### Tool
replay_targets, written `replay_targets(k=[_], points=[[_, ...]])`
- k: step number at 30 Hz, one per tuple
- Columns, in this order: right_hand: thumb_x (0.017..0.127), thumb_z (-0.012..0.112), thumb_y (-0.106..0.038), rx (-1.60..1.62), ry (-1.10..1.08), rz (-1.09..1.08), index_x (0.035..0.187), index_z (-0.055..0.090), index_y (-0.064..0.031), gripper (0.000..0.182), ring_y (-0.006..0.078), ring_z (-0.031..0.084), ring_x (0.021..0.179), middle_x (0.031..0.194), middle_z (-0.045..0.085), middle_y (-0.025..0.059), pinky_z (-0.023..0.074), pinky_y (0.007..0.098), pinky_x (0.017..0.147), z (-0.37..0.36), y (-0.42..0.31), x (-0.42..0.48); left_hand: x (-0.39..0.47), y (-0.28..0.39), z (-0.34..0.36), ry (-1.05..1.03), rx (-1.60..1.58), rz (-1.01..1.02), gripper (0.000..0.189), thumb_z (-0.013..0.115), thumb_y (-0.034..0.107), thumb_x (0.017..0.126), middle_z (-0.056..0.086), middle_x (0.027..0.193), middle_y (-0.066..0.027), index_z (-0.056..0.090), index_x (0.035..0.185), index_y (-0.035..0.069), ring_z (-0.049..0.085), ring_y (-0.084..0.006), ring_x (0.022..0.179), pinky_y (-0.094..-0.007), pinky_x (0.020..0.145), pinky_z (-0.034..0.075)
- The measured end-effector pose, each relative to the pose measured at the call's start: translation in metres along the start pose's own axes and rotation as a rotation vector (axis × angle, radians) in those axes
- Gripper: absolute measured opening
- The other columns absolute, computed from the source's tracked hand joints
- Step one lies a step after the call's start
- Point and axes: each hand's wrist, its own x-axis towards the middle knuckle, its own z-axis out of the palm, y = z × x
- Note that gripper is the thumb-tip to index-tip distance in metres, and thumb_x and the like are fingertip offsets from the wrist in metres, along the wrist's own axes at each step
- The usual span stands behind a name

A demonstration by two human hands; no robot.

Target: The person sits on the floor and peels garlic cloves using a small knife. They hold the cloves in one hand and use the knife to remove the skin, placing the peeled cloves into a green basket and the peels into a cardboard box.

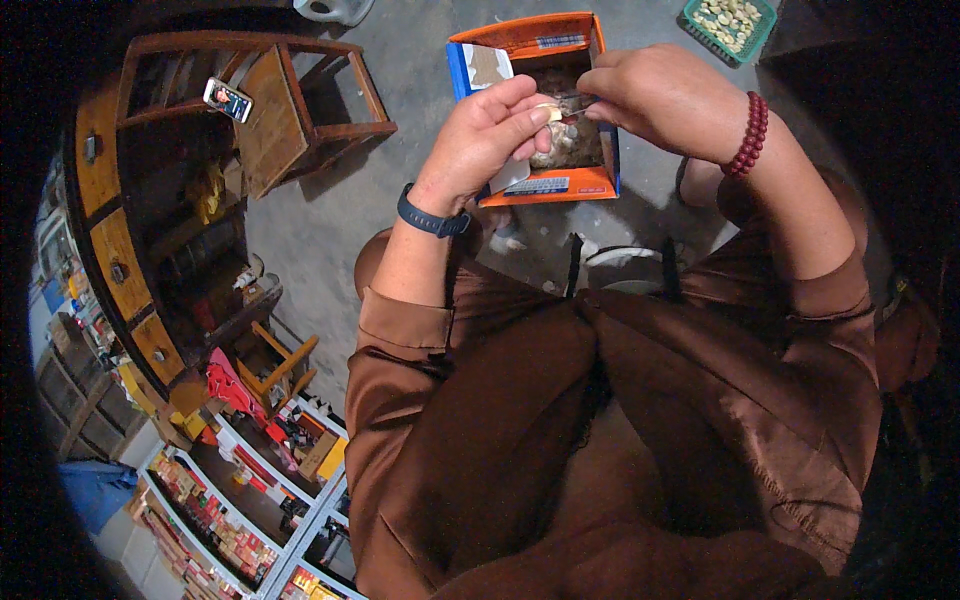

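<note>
My left hand (499,127) pinches a small pale piece (553,112) between thumb and fingers, above an open orange-and-blue cardboard box (551,189). Coming in from the right, my right hand (637,94) grips a thin metal tool (581,110). Its tip meets or nearly meets the pale piece; the fingers hide the exact contact. Pale scraps (559,146) and brownish matter lie inside the box, partly covered by my hands. On the floor at the upper right, a green plastic basket (712,41) holds many pale yellowish pieces.
A smartphone (228,100) with a lit screen rests on a wooden chair (274,131) to the left. Beyond it stand a wooden cabinet with drawers (120,259) and a small wooden stool (281,367). Shelves of packaged goods (217,517) fill the lower left.
</note>
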Motion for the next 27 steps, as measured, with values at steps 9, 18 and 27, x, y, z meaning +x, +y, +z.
replay_targets(k=[9,18,27], points=[[0.079,0.061,-0.016,-0.006,0.005,-0.023,0.092,0.060,-0.0032,0.018,0.0345,0.058,0.076,0.082,0.058,0.0141,0.0455,0.0424,0.065,0.003,0.001,-0.001,-0.001,0.001,-0.006,-0.068,0.048,-0.046,0.021,0.055,0.011,0.090,0.061,0.094,-0.0047,0.051,0.107,-0.001,0.056,-0.0055,0.070,-0.0156,0.054,0.043],[0.079,0.061,-0.016,0.004,-0.030,-0.005,0.092,0.060,-0.0034,0.019,0.0346,0.058,0.076,0.081,0.058,0.0142,0.0455,0.0426,0.065,0.002,-0.003,-0.002,-0.001,0.000,-0.001,-0.006,0.077,-0.058,0.012,0.053,0.008,0.090,0.059,0.077,-0.0008,0.055,0.098,0.000,0.053,-0.0034,0.064,-0.0146,0.052,0.039],[0.078,0.062,-0.016,0.028,0.028,-0.043,0.092,0.060,-0.0033,0.019,0.0351,0.058,0.077,0.082,0.059,0.0151,0.0458,0.0430,0.066,-0.009,-0.007,-0.007,-0.003,0.004,-0.002,-0.025,0.027,-0.076,0.014,0.055,0.014,0.090,0.062,0.092,-0.0047,0.051,0.097,0.001,0.052,-0.0051,0.068,-0.0150,0.054,0.041]])
